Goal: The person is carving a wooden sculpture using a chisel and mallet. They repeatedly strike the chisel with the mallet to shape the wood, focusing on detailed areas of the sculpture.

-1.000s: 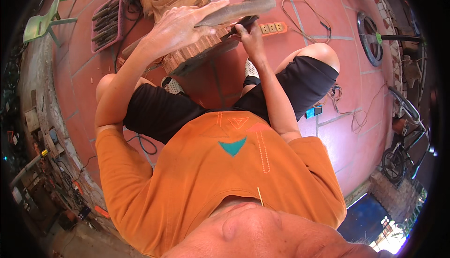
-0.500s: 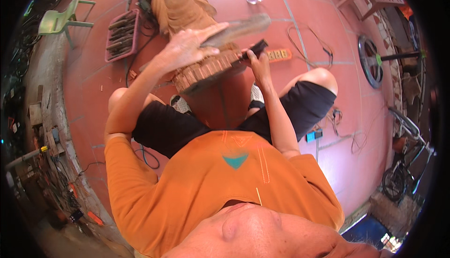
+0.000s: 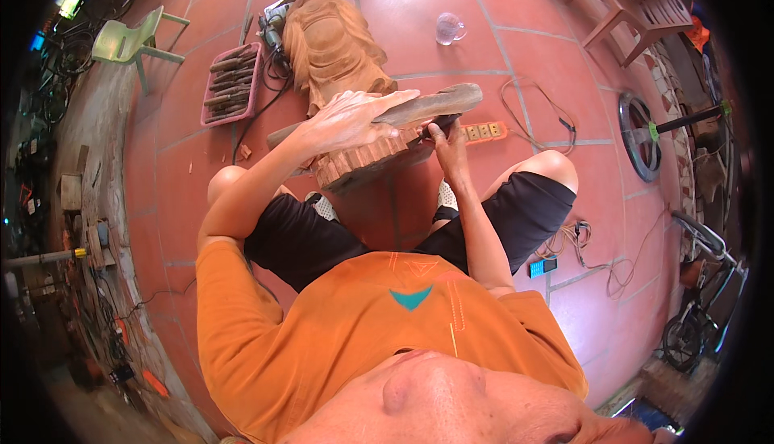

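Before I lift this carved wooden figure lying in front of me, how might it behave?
The carved wooden figure should stay stiff, since it looks like solid wood. It's probably heavy, being thick and longer than your forearm. Its matte, deeply folded surface seems unlikely to be slippery.

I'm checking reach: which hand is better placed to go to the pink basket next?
Likely the left hand: nearer the pink basket, though holding a wooden bar; the right hand, farther off, grips a dark object.

My left elbow (image 3: 219, 222) juts outward and my left hand (image 3: 348, 120) has its index finger (image 3: 401, 100) extended above the thumb (image 3: 389, 131), while my right hand (image 3: 451, 144) curls tight
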A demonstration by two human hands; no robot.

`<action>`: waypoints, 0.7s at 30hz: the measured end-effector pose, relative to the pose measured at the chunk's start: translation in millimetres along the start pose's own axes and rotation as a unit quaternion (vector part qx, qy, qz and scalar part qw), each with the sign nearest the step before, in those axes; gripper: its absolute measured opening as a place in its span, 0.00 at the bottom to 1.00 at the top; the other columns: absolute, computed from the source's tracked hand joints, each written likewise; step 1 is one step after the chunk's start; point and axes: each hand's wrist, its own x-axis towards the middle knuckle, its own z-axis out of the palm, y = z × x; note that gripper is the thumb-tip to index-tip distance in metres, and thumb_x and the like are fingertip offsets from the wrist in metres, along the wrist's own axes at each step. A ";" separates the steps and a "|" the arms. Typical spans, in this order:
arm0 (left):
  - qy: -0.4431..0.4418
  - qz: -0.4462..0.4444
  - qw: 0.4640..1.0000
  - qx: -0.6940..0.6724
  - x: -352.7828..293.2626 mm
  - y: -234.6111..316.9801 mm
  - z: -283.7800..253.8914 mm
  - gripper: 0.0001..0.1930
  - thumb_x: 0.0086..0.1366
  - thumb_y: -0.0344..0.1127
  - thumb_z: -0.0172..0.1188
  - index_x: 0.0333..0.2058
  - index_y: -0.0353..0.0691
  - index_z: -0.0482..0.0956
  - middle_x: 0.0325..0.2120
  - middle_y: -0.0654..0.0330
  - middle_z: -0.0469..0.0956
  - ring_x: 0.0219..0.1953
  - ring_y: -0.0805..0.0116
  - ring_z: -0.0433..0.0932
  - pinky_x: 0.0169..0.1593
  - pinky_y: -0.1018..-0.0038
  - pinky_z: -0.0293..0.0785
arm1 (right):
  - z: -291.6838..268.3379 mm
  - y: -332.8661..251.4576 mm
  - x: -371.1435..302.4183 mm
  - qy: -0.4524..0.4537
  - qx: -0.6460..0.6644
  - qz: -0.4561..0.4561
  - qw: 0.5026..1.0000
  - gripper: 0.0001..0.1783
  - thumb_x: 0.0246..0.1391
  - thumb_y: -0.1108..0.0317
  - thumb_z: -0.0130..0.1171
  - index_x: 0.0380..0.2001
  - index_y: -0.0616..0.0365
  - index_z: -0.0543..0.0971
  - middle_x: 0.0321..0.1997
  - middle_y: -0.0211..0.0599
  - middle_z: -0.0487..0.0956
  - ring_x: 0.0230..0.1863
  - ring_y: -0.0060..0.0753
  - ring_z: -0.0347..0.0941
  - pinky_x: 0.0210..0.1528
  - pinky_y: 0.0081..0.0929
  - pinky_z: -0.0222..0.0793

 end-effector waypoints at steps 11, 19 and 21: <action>0.034 0.020 0.999 -0.008 0.2 -1.4 -0.5 0.38 0.63 0.43 0.66 0.70 0.53 0.61 0.37 0.40 0.82 0.39 0.39 0.81 0.44 0.53 0.73 | 13.6 2.0 -9.4 -0.027 -0.190 -0.106 0.976 0.15 0.66 0.76 0.57 0.53 0.60 0.69 0.41 0.33 0.80 0.43 0.25 0.79 0.46 0.26 0.75; 0.004 0.007 1.000 -0.009 -2.1 11.1 -8.0 0.37 0.63 0.41 0.65 0.70 0.51 0.61 0.43 0.40 0.81 0.45 0.39 0.79 0.47 0.53 0.73 | 11.4 8.0 -7.6 0.005 -0.232 -0.160 0.959 0.21 0.62 0.67 0.63 0.54 0.58 0.68 0.34 0.51 0.83 0.32 0.50 0.82 0.34 0.41 0.74; -0.002 0.010 1.000 -0.013 -2.8 11.2 -8.6 0.37 0.63 0.41 0.65 0.70 0.50 0.61 0.45 0.40 0.81 0.46 0.39 0.79 0.48 0.53 0.73 | 14.6 3.5 -10.4 0.014 -0.227 -0.178 0.957 0.20 0.62 0.65 0.63 0.53 0.59 0.69 0.33 0.51 0.83 0.31 0.50 0.82 0.33 0.40 0.74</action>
